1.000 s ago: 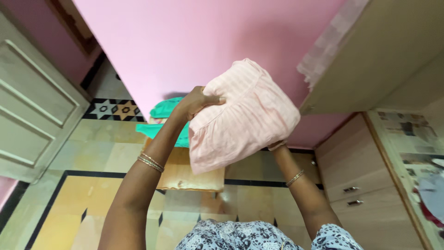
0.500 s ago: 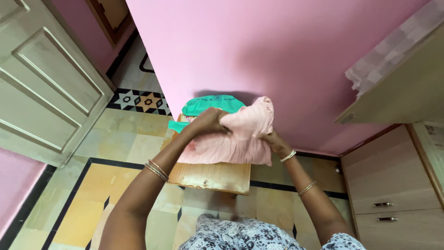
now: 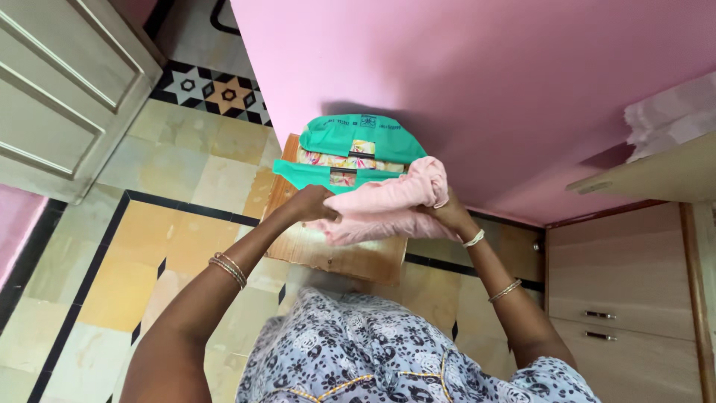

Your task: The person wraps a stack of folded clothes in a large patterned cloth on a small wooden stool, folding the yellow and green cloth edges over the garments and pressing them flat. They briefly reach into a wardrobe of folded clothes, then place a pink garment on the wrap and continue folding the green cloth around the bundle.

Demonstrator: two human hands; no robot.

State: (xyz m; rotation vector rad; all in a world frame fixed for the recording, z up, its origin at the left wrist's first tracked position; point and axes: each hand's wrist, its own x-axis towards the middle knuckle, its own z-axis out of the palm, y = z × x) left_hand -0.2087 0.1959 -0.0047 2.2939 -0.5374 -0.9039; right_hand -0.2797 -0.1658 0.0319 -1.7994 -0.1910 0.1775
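A folded pale pink cloth (image 3: 388, 205) is held low over a small wooden stool (image 3: 350, 257). My left hand (image 3: 313, 203) grips its left end and my right hand (image 3: 441, 213) grips its right end. Just behind the cloth, on the far part of the stool against the pink wall, sits a green bag (image 3: 350, 149) stuffed with flowered fabric. Bangles ring both of my wrists.
A pink wall (image 3: 462, 82) rises behind the stool. A cream panelled door (image 3: 60, 104) stands at the left. A wooden drawer cabinet (image 3: 626, 298) is at the right, with a shelf (image 3: 649, 175) holding white cloth above it. Patterned tiles cover the floor.
Both hands have brought the pink cloth down from head height to just above the stool, in front of the green bag. The cloth now looks more compactly folded.
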